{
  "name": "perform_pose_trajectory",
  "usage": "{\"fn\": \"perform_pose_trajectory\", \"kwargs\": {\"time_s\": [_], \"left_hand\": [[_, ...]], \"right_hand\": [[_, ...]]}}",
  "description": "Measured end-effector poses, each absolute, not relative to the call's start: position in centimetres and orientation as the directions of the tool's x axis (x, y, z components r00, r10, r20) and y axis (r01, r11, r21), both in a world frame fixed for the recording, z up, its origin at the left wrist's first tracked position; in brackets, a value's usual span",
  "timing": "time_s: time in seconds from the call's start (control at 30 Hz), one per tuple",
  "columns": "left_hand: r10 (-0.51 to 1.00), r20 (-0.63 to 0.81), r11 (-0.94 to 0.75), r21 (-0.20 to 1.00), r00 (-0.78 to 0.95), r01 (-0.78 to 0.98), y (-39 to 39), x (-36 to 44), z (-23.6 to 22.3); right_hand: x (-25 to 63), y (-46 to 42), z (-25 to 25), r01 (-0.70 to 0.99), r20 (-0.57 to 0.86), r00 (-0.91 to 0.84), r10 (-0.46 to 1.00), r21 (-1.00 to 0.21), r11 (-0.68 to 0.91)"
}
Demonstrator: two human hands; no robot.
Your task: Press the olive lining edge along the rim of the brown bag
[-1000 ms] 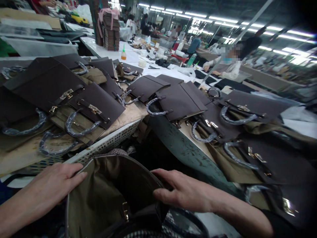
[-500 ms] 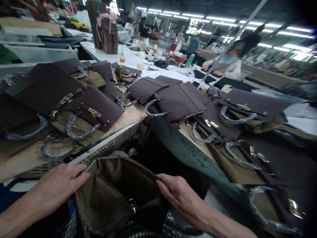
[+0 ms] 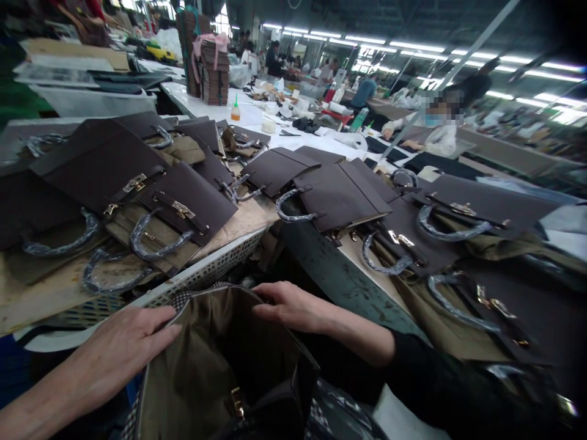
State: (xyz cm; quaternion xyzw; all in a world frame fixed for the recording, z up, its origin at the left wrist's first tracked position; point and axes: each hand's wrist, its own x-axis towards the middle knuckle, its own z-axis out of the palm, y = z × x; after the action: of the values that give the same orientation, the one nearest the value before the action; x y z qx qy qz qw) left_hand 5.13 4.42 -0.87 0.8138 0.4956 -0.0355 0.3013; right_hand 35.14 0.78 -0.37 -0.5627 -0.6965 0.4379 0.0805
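Observation:
An open handbag with an olive lining and a checked outer fabric sits in front of me at the bottom of the view. My left hand grips the bag's left rim, fingers curled over the edge. On the far rim rests my right hand, its fingers pressed onto the edge near the top. A gold clasp shows inside the bag on a dark flap.
Dark brown handbags with wrapped handles lie piled on a white perforated tray at left. More of them lie along the table at right. An orange-capped glue bottle stands further back. A person sits working at the far right.
My right hand has slid from the bag's right rim up to its far rim. The bag's mouth has turned and stands more open. My left hand keeps its hold.

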Motion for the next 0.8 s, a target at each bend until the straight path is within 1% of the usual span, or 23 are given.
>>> {"fn": "perform_pose_trajectory", "kwargs": {"time_s": [0.1,0.2,0.47,0.53,0.6,0.7,0.73,0.8], "left_hand": [[0.741,-0.419,-0.33,0.453,0.524,0.829,4.6,5.1,-0.9],[0.737,-0.434,-0.319,0.452,0.518,0.833,4.8,5.0,-1.1],[0.738,-0.434,-0.317,0.453,0.517,0.833,5.1,5.4,-0.7],[0.742,-0.425,-0.337,0.433,0.519,0.836,5.1,5.4,-0.5],[0.745,-0.423,-0.347,0.415,0.516,0.841,5.1,5.5,-0.4],[0.746,-0.439,-0.331,0.409,0.501,0.851,5.0,5.8,-0.3],[0.746,-0.438,-0.33,0.412,0.502,0.849,5.0,5.9,-0.3],[0.752,-0.416,-0.341,0.418,0.511,0.842,4.9,6.2,0.0]], "right_hand": [[33.7,3.2,-2.2,0.752,-0.344,-0.348,0.872,-0.658,0.041],[32.9,4.7,-2.9,0.774,-0.338,-0.355,0.871,-0.629,0.072],[32.9,5.2,-3.7,0.803,-0.341,-0.324,0.882,-0.592,0.065],[33.1,5.4,-3.8,0.792,-0.357,-0.385,0.851,-0.602,0.105],[33.1,5.8,-3.8,0.733,-0.342,-0.49,0.802,-0.659,0.167],[31.8,7.3,-4.1,0.568,-0.221,-0.657,0.72,-0.774,0.28],[31.0,7.9,-4.3,0.509,-0.177,-0.715,0.677,-0.795,0.329],[28.9,9.2,-4.8,0.41,-0.114,-0.822,0.558,-0.799,0.44]]}}
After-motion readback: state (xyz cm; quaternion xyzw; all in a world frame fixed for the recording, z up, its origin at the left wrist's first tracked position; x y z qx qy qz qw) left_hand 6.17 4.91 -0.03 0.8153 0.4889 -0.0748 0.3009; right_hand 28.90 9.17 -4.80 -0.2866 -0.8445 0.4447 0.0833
